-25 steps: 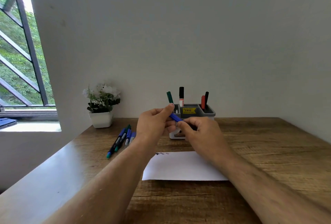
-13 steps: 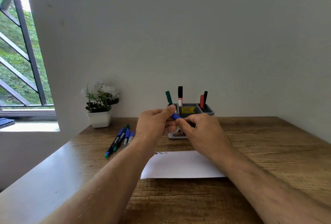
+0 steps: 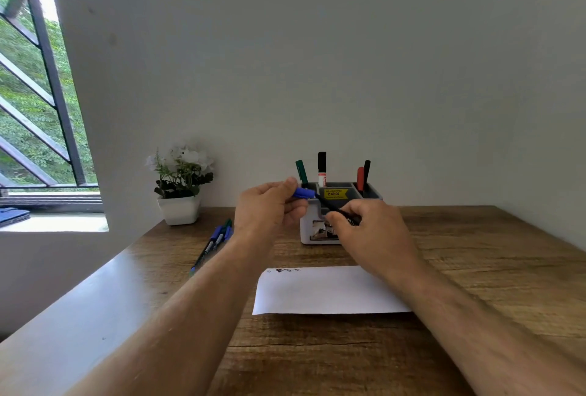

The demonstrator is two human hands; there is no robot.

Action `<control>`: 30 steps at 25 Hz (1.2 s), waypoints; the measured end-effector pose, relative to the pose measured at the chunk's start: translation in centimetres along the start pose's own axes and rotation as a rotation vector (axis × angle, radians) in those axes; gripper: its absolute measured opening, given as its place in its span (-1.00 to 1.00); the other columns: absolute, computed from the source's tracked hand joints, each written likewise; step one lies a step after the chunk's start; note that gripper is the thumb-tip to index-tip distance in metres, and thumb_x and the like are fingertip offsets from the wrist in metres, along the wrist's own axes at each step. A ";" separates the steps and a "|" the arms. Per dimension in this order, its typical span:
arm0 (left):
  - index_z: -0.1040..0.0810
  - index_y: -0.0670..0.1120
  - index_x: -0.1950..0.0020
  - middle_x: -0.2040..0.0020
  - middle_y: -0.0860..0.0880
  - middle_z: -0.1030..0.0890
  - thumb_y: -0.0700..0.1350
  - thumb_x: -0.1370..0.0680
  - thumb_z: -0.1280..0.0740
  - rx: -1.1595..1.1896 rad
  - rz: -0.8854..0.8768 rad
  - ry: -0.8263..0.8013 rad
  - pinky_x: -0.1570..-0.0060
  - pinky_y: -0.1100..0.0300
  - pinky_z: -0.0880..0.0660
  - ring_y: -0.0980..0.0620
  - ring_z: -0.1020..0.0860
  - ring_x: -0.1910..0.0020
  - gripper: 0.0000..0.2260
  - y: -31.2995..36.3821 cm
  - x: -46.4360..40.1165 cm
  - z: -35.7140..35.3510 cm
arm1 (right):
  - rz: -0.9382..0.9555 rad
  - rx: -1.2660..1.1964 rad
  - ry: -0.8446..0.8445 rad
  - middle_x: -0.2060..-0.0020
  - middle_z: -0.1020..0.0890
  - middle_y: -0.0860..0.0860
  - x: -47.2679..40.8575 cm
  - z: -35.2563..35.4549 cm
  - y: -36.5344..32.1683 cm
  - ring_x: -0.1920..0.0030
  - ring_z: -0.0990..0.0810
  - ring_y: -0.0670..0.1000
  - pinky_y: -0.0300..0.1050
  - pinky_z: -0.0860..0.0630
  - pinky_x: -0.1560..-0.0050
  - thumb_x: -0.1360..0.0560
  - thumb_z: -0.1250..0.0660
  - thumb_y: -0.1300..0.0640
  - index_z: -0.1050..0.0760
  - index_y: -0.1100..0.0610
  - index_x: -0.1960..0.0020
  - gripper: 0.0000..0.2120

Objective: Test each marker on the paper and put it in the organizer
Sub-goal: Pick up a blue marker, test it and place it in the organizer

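My left hand (image 3: 269,208) pinches the blue cap (image 3: 303,193) of a marker. My right hand (image 3: 371,230) grips the marker's dark barrel (image 3: 336,209), which slants down to the right from the cap. Both hands hover above the desk in front of the grey and white organizer (image 3: 336,205). Several markers stand in the organizer: a green one (image 3: 301,172), a black and white one (image 3: 322,165), a red one (image 3: 360,177) and a black one (image 3: 367,173). A white paper (image 3: 323,292) with small scribbles at its top left lies below my hands.
Several loose markers (image 3: 215,242) lie on the wooden desk (image 3: 475,269) left of my left forearm. A white potted plant (image 3: 180,186) stands at the back left against the wall. A window is at the far left.
My hands have drawn apart, left hand to the left and right hand to the right, so more of the marker's dark barrel shows between the cap and my right hand.
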State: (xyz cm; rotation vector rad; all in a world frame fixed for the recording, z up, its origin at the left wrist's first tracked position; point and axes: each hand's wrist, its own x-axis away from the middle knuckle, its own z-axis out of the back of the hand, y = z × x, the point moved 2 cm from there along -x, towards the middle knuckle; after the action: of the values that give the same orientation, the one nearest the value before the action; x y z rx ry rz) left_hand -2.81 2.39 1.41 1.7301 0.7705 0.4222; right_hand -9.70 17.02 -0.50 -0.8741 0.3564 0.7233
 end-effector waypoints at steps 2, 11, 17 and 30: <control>-0.60 -0.23 -0.10 0.18 -0.21 -0.69 -0.20 -0.59 -0.32 0.108 0.072 0.038 0.16 0.13 -0.64 -0.01 -0.64 0.30 -0.85 0.4 0.1 0.3 | 0.004 -0.070 0.028 0.29 -0.56 -0.15 -0.2 0.3 0.4 0.35 -0.50 -0.23 -0.46 -0.35 0.43 -0.58 -0.32 -0.01 -0.63 0.08 -0.01 -0.81; -0.57 -0.24 -0.16 0.03 -0.22 -0.53 -0.33 -0.57 -0.05 0.154 0.222 -0.007 0.26 0.10 -0.58 -0.07 -0.56 0.18 -0.67 1.2 0.2 0.5 | -0.005 -0.569 0.024 0.29 -0.68 0.02 0.0 0.4 -1.0 0.31 -0.66 -0.02 -0.19 -0.61 0.26 -0.60 -0.27 0.10 -0.63 0.02 -0.07 -0.84; -0.57 -0.13 0.01 0.33 -0.08 -0.39 -0.33 -0.52 -0.06 -0.709 0.205 -0.263 0.45 0.19 -0.35 0.04 -0.33 0.39 -0.69 1.8 0.0 2.1 | -0.067 -0.669 -0.117 0.13 -0.68 0.15 0.5 -0.4 -1.0 0.46 -0.64 0.10 -0.14 -0.51 0.55 -0.54 -0.37 0.29 -0.55 0.01 -0.14 -0.75; -0.52 0.09 -0.13 0.05 0.08 -0.50 -0.05 -0.40 -0.54 -1.515 0.257 -0.665 0.13 0.12 -0.46 0.00 -0.49 0.05 -0.64 0.2 0.3 1.7 | -0.193 -0.544 -0.322 0.39 -0.65 0.11 1.0 -1.6 -0.1 0.48 -0.57 0.01 -0.17 -0.48 0.53 -0.53 -0.40 0.12 -0.58 0.16 0.10 -0.90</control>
State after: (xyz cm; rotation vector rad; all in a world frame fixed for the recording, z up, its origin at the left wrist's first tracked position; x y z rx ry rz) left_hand -1.46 1.29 1.07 0.4131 -0.3092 0.3818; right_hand -8.94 16.10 -1.93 -1.2597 -0.2249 0.7780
